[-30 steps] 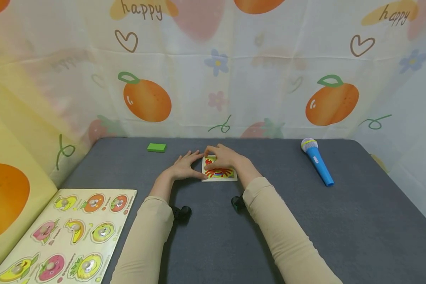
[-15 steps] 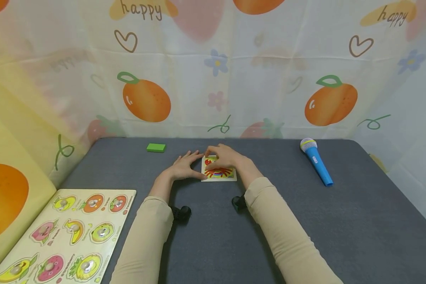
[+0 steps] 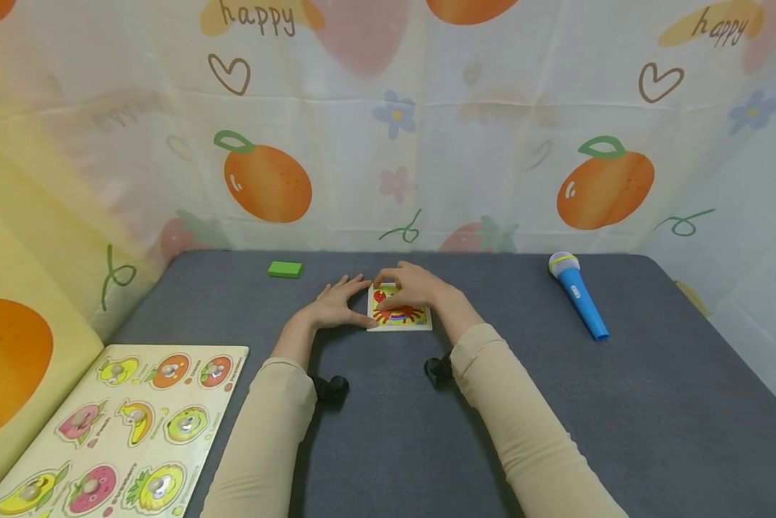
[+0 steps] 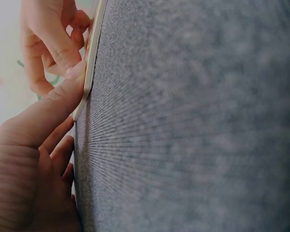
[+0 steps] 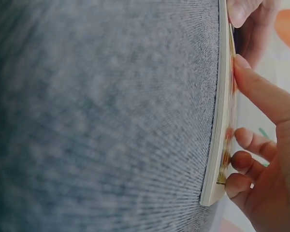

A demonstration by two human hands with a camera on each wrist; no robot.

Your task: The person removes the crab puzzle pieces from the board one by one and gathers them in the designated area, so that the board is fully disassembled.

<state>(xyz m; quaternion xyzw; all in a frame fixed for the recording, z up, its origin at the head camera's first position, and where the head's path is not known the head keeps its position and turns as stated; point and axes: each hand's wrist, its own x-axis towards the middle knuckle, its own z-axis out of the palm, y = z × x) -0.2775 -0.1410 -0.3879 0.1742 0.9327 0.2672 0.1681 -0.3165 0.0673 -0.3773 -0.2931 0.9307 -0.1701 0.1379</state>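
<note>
A small square crab puzzle (image 3: 403,316) lies flat on the table at the centre of the head view, its picture partly covered by my right hand (image 3: 420,288). That hand has its thumb on the picture and its bent index finger near the far left corner. In the right wrist view, its other fingers (image 5: 241,162) are curled at the puzzle's surface. My left hand (image 3: 332,306) steadies the left side with fingers spread, its thumb (image 4: 65,99) against the near left corner. Whether a single piece sits under my right fingertips is hidden.
A green block (image 3: 285,270) lies at the back left. A blue toy microphone (image 3: 579,296) rests to the right. On the left is a wooden fruit knob puzzle board (image 3: 119,424). A printed fabric (image 3: 491,144) hangs behind the table (image 3: 388,446).
My right forearm has shifted slightly to the right, and the right hand has changed its angle a little over the puzzle. The left hand and the puzzle look unmoved.
</note>
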